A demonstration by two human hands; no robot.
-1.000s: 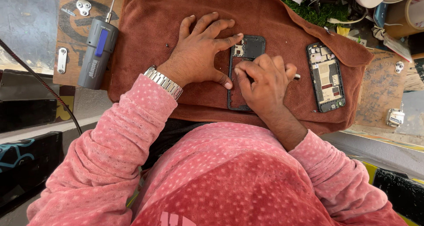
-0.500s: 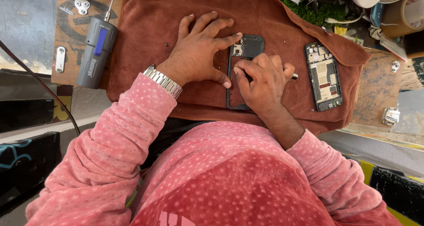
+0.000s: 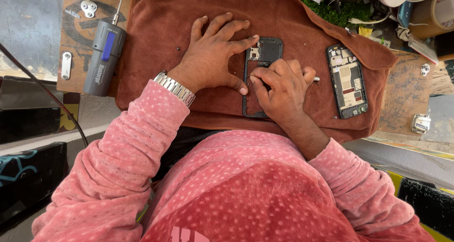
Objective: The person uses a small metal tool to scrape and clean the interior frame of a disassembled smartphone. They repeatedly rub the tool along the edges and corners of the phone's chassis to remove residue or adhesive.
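Note:
An opened black phone body (image 3: 265,53) lies on a brown towel (image 3: 293,20) in the middle of the bench. My left hand (image 3: 213,57) rests flat on the towel, its index finger and thumb pressed against the phone's left edge. My right hand (image 3: 281,88) lies over the phone's lower half, fingers closed around a thin metal tool (image 3: 316,79) whose tip points at the phone's inside. A silver watch (image 3: 176,87) sits on my left wrist. Much of the phone is hidden under my right hand.
A second opened phone frame (image 3: 347,80) with exposed parts lies on the towel to the right. A grey electric screwdriver (image 3: 103,57) rests on the wooden board at left, near small metal brackets (image 3: 66,65). Clutter and a tape roll (image 3: 432,15) fill the far right.
Both hands stay on the phone with almost no shift. The view has drifted slightly, nothing was picked up or released.

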